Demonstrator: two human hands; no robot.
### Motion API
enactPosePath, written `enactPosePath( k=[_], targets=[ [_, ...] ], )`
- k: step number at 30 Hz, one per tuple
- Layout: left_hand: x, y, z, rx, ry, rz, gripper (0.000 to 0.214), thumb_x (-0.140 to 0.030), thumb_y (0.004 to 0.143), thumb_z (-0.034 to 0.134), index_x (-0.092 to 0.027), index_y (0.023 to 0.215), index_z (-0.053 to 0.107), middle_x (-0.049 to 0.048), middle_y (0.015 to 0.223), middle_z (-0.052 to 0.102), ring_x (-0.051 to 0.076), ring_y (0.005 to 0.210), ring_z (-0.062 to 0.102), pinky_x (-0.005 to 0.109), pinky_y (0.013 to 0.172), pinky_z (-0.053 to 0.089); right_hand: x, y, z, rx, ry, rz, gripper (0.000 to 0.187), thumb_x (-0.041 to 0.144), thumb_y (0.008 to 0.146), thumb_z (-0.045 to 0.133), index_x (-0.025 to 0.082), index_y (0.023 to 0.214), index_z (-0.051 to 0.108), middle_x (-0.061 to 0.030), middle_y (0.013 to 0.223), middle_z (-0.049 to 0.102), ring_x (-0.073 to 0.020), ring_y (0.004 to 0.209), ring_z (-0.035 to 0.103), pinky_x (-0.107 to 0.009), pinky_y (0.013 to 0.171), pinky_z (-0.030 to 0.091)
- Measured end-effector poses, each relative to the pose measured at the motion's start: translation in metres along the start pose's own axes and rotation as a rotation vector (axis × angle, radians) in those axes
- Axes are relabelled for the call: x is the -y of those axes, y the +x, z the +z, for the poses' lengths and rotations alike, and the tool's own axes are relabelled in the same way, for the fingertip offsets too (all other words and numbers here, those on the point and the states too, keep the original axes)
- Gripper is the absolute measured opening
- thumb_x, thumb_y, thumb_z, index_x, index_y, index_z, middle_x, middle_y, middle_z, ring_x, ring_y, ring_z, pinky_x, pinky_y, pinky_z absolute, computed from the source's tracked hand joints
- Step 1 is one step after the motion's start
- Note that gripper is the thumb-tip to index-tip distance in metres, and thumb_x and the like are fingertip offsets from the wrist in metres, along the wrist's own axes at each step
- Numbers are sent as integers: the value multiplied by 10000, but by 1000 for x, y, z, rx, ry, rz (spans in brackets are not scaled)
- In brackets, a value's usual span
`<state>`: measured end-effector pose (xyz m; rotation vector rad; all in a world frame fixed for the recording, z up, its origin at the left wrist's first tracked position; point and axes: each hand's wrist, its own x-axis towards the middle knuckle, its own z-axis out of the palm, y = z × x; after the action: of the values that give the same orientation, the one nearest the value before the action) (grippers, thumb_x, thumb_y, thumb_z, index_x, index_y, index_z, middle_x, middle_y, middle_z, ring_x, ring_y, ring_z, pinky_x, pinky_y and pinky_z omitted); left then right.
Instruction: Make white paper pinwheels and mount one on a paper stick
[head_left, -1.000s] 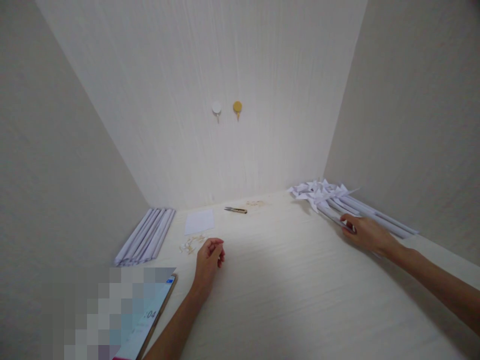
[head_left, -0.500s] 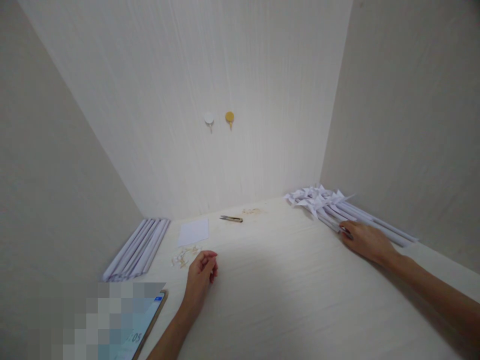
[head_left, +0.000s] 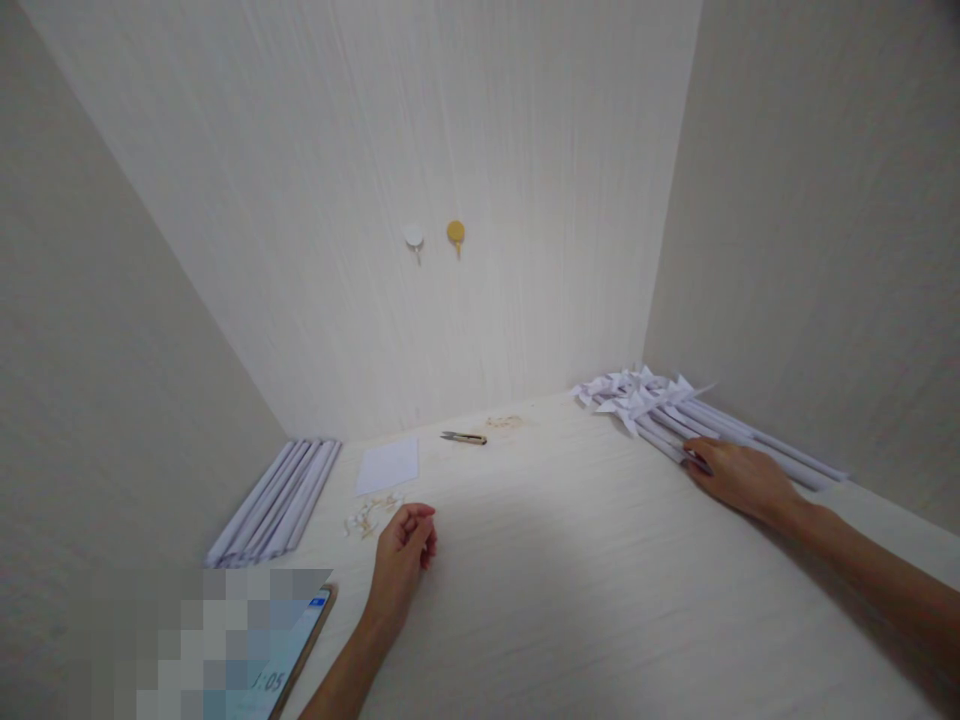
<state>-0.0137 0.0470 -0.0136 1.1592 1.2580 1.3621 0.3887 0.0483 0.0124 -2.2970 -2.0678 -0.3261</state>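
The two hands are well apart: the right hand has its fingers closed around the stick of the nearest pinwheel, in the heap of white paper pinwheels lying on the table along the right wall. The left hand rests half-curled on the table just beside some small bits, and whether its fingertips meet cannot be told. Beyond it lie a sheet and snips, while paper rolls and a partly blurred phone lie to its left.
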Motion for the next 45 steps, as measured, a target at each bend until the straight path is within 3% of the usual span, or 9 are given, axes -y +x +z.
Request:
enactPosePath(
  k=[26, 29, 33, 35, 38, 45],
  targets=[
    [1, 0, 0, 7, 58, 11, 237, -342, 575, 548, -158, 714, 491, -70, 446, 454, 69, 381, 404, 175, 343, 283, 4, -1, -6, 19, -49, 46, 265, 311, 801, 360, 151, 862, 563, -122, 936, 630, -295, 851, 590, -317, 578, 359],
    [0, 0, 0, 7, 63, 8, 236, -343, 576, 545, -159, 713, 491, -72, 446, 450, 66, 375, 396, 175, 343, 283, 2, -2, -8, -23, -40, 51, 278, 336, 793, 396, 143, 896, 568, -142, 963, 624, -297, 879, 577, -320, 594, 358],
    [-1, 0, 1, 12, 57, 13, 234, -343, 576, 542, -159, 711, 491, -71, 447, 451, 66, 373, 394, 176, 339, 284, 8, -5, -15, -176, 52, 7, 257, 332, 798, 423, 146, 917, 554, -144, 976, 617, -264, 878, 569, -294, 582, 340],
    [-1, 1, 1, 16, 53, 17, 235, -343, 574, 543, -159, 709, 489, -70, 445, 454, 68, 375, 400, 175, 337, 283, 21, -5, -19, -244, 94, 14, 187, 308, 800, 419, 169, 809, 543, -117, 883, 632, -238, 798, 577, -273, 535, 311],
    [0, 1, 1, 27, 45, 13, 234, -346, 578, 540, -159, 707, 483, -71, 442, 453, 67, 371, 397, 175, 334, 282, 53, -6, -21, -241, 175, 17, 165, 258, 801, 383, 183, 696, 488, -68, 670, 607, -189, 591, 547, -256, 482, 261],
    [0, 0, 2, 31, 30, 13, 205, -331, 576, 527, -164, 685, 479, -81, 421, 425, 60, 355, 378, 171, 329, 271, 160, -8, -16, -187, 655, -260, 192, 284, 826, 301, 197, 705, 422, -36, 641, 550, -159, 573, 491, -251, 536, 306]
  ],
)
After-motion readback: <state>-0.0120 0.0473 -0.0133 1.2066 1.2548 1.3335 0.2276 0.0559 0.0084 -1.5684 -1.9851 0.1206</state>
